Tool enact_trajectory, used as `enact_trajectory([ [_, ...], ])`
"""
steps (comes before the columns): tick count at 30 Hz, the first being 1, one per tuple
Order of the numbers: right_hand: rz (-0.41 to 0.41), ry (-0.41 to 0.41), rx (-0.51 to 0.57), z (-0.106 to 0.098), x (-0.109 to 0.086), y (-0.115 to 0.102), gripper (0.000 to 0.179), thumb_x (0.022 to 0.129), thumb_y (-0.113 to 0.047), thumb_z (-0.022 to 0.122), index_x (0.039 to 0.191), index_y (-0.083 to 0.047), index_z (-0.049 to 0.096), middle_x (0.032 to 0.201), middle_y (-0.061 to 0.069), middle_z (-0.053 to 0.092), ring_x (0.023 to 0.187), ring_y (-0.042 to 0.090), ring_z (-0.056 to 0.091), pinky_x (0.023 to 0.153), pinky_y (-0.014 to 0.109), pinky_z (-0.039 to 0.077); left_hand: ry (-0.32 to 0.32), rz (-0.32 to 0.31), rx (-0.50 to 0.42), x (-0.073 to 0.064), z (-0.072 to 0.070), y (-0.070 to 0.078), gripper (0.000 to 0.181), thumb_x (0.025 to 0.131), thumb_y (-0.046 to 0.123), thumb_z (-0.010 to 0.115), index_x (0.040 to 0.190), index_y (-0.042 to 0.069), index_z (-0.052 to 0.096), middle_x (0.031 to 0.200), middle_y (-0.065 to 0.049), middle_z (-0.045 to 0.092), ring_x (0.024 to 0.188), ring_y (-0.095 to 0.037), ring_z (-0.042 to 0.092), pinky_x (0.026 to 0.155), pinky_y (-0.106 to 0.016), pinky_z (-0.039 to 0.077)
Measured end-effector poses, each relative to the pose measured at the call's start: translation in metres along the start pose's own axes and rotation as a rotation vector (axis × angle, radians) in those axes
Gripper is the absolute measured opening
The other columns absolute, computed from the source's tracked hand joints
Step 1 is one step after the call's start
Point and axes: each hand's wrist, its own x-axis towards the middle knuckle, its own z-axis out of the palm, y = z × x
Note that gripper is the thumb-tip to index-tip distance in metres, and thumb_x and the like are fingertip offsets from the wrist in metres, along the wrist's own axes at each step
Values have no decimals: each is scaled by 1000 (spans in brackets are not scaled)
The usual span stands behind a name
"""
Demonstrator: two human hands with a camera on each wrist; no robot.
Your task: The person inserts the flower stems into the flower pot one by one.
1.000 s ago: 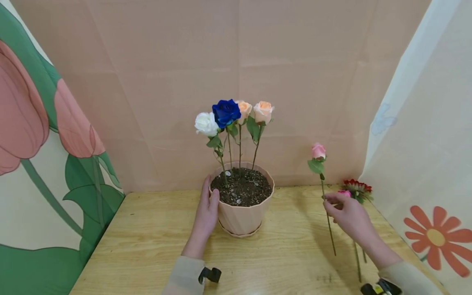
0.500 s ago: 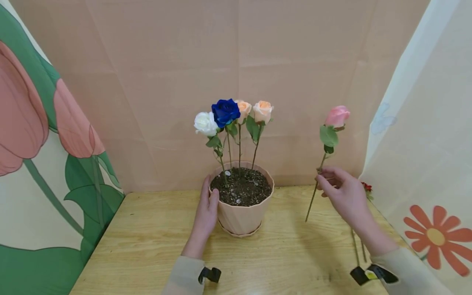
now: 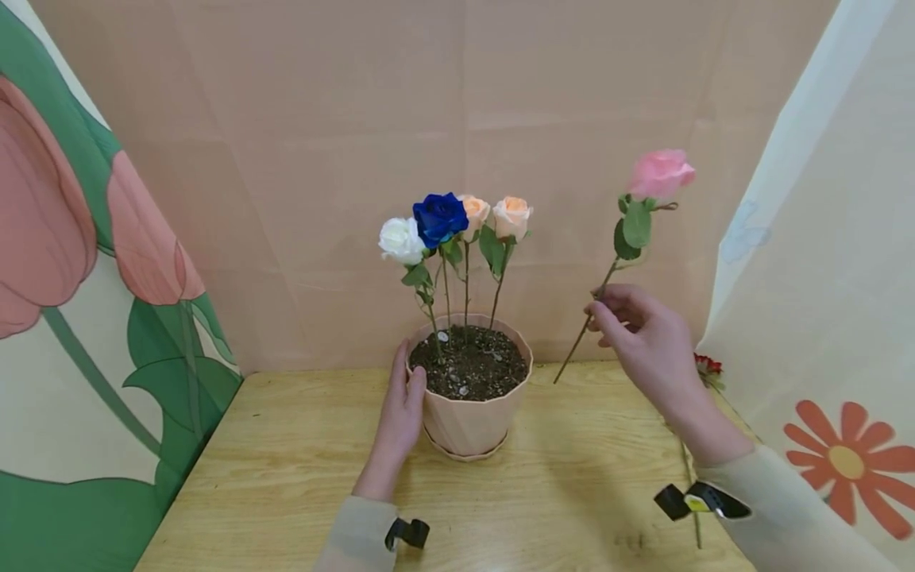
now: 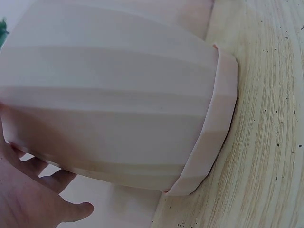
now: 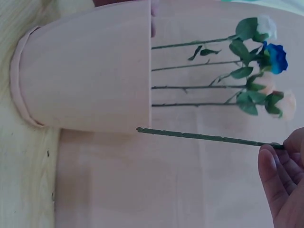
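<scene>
A pink rose [image 3: 661, 173] is held upright but tilted by my right hand [image 3: 646, 342], whose thumb and fingers pinch its stem [image 5: 204, 137]. The stem's lower end hangs in the air to the right of a pale pink flowerpot [image 3: 468, 425]. My left hand [image 3: 399, 409] rests along the pot's left side, thumb near the rim and fingers reaching toward the back. Dark soil [image 3: 475, 361] fills the pot. Standing in it are a white rose [image 3: 402, 241], a blue rose [image 3: 439, 219] and two peach roses [image 3: 512, 217].
Under the pot is a matching saucer [image 3: 468, 456] on the wooden table [image 3: 286, 445]. At the table's right side lies a red flower [image 3: 709, 369], partly hidden by my right forearm. A pinkish backdrop [image 3: 343, 119] rises behind, with printed floral panels on both sides.
The right hand has lifted the pink rose up and leftward, toward the pot; its stem now slants with the lower end nearer the pot. The left hand has stayed on the pot.
</scene>
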Motion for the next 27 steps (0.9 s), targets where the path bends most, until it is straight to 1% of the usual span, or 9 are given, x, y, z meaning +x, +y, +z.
enact_trajectory([
  [7, -86, 24, 61, 12, 11, -15, 18, 109, -12, 72, 123, -1, 77, 104, 15, 80, 80, 5, 73, 66, 20, 61, 2, -4, 4, -2, 0, 3, 63, 122, 35, 40, 179, 23, 17, 183, -10, 16, 163, -45, 23, 129, -66, 24],
  [10, -105, 29, 93, 18, 15, -18, 17, 108, -8, 72, 122, 0, 77, 104, 14, 80, 81, 4, 72, 65, 20, 61, 3, -1, 5, -2, -1, 4, 63, 122, 36, 41, 179, 23, 17, 183, -10, 16, 163, -45, 24, 129, -66, 25],
  [18, -109, 23, 93, 33, 22, -16, 18, 109, -10, 72, 123, 0, 76, 105, 15, 80, 81, 2, 71, 65, 18, 60, 0, -9, 2, -2, 0, 8, 64, 122, 35, 42, 179, 23, 17, 183, -8, 16, 164, -43, 24, 129, -64, 26],
  [21, -108, 17, 100, 38, 24, -14, 17, 109, -11, 71, 122, 1, 75, 105, 17, 80, 81, 2, 71, 66, 18, 60, -4, -10, 1, -2, 0, 8, 63, 122, 34, 42, 179, 24, 16, 184, -7, 15, 164, -43, 22, 129, -65, 25],
  [24, -104, 4, 93, 43, 25, -11, 17, 109, -12, 72, 119, 1, 75, 103, 15, 80, 80, 4, 72, 66, 20, 61, -5, -9, 1, -3, 0, 8, 63, 122, 34, 41, 179, 23, 17, 184, -8, 15, 164, -43, 22, 129, -66, 25],
  [27, -105, -12, 62, 49, 26, -7, 16, 110, -13, 71, 118, 1, 75, 101, 13, 80, 79, 8, 72, 65, 20, 60, -4, -8, -1, -3, 0, 8, 63, 122, 33, 41, 179, 22, 17, 184, -9, 15, 164, -44, 22, 129, -66, 24],
])
